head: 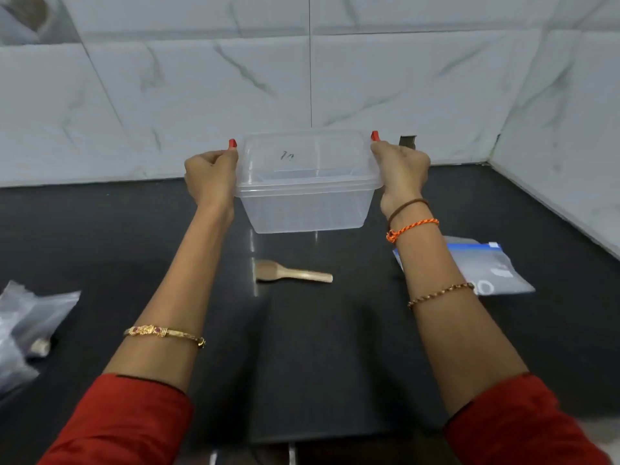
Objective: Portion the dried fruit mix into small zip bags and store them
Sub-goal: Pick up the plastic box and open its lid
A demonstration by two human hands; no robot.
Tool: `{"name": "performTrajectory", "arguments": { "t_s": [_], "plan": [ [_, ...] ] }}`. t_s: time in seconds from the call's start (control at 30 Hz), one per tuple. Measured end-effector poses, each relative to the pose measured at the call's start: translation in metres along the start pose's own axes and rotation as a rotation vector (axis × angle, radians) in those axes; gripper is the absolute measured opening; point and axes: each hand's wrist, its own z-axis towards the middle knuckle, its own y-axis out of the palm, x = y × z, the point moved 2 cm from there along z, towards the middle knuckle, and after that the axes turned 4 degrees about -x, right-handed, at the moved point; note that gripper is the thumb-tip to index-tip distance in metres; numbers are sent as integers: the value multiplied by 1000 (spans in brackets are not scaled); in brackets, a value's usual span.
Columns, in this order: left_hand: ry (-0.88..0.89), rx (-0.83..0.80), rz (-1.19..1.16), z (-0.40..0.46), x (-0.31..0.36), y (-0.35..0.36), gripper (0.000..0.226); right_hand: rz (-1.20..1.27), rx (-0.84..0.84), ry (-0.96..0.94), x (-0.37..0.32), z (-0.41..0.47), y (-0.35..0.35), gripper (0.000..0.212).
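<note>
While both hands lift it, the clear tub (307, 182) looks empty.
Left hand (210, 177) & right hand (401, 169) curl fingers round its 2 short ends; long axis runs left-right between them.

You wore red sleeves (127, 421) pushed up past the forearms. Your left forearm carried a gold bangle (164, 332); your right had a brown band, an orange thread (411, 228) and a beaded chain (441, 293). Your nails were painted red.
</note>
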Motion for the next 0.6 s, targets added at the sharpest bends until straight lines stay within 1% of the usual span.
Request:
{"name": "performTrajectory", "arguments": {
  "t_s": [0.07,0.1,0.13,0.23,0.27,0.3,0.43,0.6],
  "plan": [
    [-22,8,24,-36,-3,-17,66,-57,-5,-1,9,-30,-22,34],
    [-30,18,41,-51,-5,-25,62,-85,-6,-1,15,-44,-31,34],
    [-33,35,57,-66,-9,-33,54,-104,-14,2,21,-56,-39,34],
    [-43,77,87,-112,-22,-60,19,-106,-37,35,39,-98,-65,32],
    [-49,81,87,-124,-25,-68,12,-108,-37,46,44,-108,-70,30],
    [-52,82,90,-133,-28,-75,12,-113,-37,55,49,-117,-74,31],
    [-44,85,158,-165,-34,-97,42,-172,-57,56,57,-145,-86,35],
    [-41,59,215,-177,-39,-100,46,-324,-21,23,61,-152,-90,30]
  ]
}}
